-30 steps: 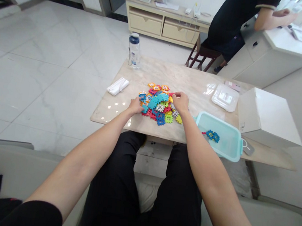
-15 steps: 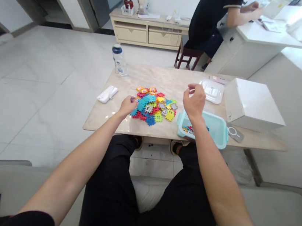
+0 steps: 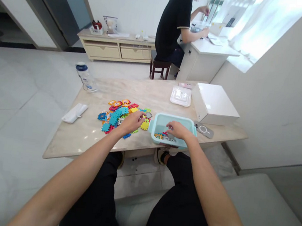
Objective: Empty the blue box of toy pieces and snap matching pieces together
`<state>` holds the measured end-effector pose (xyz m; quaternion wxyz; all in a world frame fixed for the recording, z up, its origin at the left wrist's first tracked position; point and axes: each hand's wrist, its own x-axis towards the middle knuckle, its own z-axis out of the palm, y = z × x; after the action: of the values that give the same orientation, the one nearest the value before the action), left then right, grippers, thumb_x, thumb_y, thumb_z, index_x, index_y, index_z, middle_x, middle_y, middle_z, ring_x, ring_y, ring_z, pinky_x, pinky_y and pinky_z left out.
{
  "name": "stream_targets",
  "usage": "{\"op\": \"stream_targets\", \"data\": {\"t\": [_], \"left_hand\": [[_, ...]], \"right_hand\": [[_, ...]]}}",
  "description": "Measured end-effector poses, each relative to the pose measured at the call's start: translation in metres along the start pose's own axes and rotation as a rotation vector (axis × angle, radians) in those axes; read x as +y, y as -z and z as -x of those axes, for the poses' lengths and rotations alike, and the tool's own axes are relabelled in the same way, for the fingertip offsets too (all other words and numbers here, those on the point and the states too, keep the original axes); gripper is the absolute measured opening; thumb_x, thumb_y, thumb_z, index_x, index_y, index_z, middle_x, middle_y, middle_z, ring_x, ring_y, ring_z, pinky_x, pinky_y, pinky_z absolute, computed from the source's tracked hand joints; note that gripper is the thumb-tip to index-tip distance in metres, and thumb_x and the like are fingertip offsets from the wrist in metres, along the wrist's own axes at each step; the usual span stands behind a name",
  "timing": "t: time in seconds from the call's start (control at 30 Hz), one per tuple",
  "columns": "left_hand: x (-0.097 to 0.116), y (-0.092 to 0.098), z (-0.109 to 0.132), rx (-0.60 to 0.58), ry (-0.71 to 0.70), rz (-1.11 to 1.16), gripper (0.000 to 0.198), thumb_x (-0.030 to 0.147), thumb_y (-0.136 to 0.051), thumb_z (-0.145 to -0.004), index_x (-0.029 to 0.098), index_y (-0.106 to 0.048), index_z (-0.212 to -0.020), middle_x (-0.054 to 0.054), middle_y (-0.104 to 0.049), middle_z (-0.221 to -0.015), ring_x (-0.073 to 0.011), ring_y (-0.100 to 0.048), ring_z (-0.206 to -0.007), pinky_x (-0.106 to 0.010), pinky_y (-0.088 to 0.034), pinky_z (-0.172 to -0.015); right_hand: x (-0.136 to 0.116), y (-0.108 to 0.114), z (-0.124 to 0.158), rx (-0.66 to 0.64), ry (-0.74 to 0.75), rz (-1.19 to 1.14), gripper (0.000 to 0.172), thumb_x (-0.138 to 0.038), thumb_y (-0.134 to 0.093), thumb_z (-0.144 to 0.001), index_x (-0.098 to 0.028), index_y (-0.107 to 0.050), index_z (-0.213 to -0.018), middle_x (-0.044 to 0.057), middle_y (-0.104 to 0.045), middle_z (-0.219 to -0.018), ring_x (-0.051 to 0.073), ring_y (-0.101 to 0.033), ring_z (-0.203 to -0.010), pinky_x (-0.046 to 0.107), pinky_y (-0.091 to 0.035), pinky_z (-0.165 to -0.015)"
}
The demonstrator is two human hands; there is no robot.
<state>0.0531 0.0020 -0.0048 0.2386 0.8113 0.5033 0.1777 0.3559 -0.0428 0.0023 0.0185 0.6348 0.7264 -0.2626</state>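
A heap of colourful plastic gear and window-frame building pieces (image 3: pixel 115 117) lies on the table. My left hand (image 3: pixel 131 121) is over the heap's right side, fingers curled together and pointing right; whatever they hold, if anything, is hidden. Just right of the heap stands a light-teal plastic bin (image 3: pixel 188 142) with several similar pieces (image 3: pixel 161 136) at its left end. My right hand (image 3: pixel 178 130) reaches into the bin from above, fingers bent down and slightly apart over those pieces. No piece shows in that hand.
A white box (image 3: pixel 216 103), a clear plastic lid (image 3: pixel 181 96) and a grey phone (image 3: pixel 203 130) lie right of the heap. A water bottle (image 3: pixel 87 78) and a white tissue pack (image 3: pixel 75 113) are on the left. Another person (image 3: pixel 175 23) sits at a white desk beyond.
The view has turned right, shifting the scene left. My left hand has moved from the heap's left edge to its right side. My right hand has lowered from above the bin into it.
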Motion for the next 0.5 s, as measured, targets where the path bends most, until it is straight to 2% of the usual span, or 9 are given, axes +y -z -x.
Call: {"op": "stream_targets", "data": {"t": [0.07, 0.17, 0.3, 0.4, 0.5], "left_hand": [[0.013, -0.007, -0.006, -0.018, 0.019, -0.032, 0.037, 0.035, -0.051, -0.109, 0.022, -0.074, -0.136, -0.010, -0.082, -0.115, -0.0278, -0.077, -0.108, -0.038, -0.058, -0.101], [0.027, -0.020, -0.012, -0.048, 0.036, -0.076, 0.039, 0.042, -0.050, -0.112, 0.023, -0.073, -0.138, -0.012, -0.082, -0.126, -0.0297, -0.076, -0.118, -0.039, -0.057, -0.103], [0.039, -0.036, -0.014, -0.135, 0.086, -0.152, 0.045, 0.051, -0.050, -0.112, 0.022, -0.068, -0.141, -0.016, -0.077, -0.143, -0.0343, -0.074, -0.129, -0.042, -0.057, -0.103], [0.047, -0.042, -0.015, -0.182, 0.139, -0.219, 0.050, 0.056, -0.044, -0.113, 0.020, -0.066, -0.141, -0.021, -0.079, -0.138, -0.0384, -0.076, -0.127, -0.045, -0.057, -0.101], [0.053, -0.044, -0.017, -0.209, 0.162, -0.266, 0.051, 0.058, -0.042, -0.113, 0.020, -0.065, -0.138, -0.023, -0.080, -0.134, -0.0386, -0.077, -0.124, -0.043, -0.057, -0.099]], "right_hand": [[-0.005, -0.007, -0.005, -0.095, 0.009, 0.020, 0.038, -0.032, -0.085, -0.094, -0.019, -0.082, -0.129, 0.012, -0.083, -0.131, 0.027, -0.078, -0.117, 0.027, -0.055, -0.099], [-0.015, -0.015, -0.016, -0.203, -0.001, 0.063, 0.040, -0.037, -0.092, -0.087, -0.018, -0.085, -0.121, 0.013, -0.085, -0.125, 0.029, -0.080, -0.109, 0.029, -0.057, -0.090], [-0.029, -0.021, -0.027, -0.287, -0.009, 0.115, 0.035, -0.037, -0.091, -0.085, -0.017, -0.085, -0.113, 0.016, -0.085, -0.127, 0.032, -0.080, -0.112, 0.032, -0.059, -0.093], [-0.036, -0.027, -0.033, -0.318, -0.026, 0.142, 0.033, -0.034, -0.092, -0.080, -0.018, -0.086, -0.109, 0.017, -0.085, -0.125, 0.035, -0.081, -0.114, 0.036, -0.061, -0.097], [-0.036, -0.033, -0.036, -0.318, -0.029, 0.145, 0.033, -0.029, -0.091, -0.079, -0.018, -0.086, -0.110, 0.017, -0.085, -0.126, 0.035, -0.080, -0.117, 0.038, -0.061, -0.101]]}}
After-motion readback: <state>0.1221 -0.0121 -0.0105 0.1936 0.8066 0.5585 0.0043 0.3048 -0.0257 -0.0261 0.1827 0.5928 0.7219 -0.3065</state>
